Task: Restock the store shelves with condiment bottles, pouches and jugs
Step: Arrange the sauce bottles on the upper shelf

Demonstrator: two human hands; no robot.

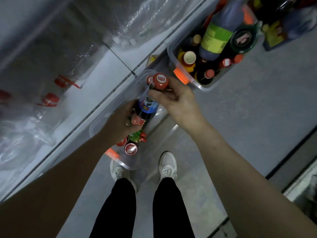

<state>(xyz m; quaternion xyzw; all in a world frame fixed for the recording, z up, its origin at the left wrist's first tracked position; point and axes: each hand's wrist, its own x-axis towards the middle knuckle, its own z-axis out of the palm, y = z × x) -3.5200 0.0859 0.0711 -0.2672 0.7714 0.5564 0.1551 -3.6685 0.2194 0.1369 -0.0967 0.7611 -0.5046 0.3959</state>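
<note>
Dark bottle (148,104) | neck: right fingers (156,97) (under cap (160,81)) | body: left hand (118,124)

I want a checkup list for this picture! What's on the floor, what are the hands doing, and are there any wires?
Surface: grey floor, two clear bins on it beside the shelf.
Job's things: dark bottle with a red cap over the near bin; far bin packed with bottles; red-capped clear jugs on the shelf.
Clutter: crinkled clear wrap on the shelf.
Grippers: left hand grips the bottle's body; right hand holds its neck.
Cables: nothing seen.
Surroundings: white shoes, black trousers.
</note>
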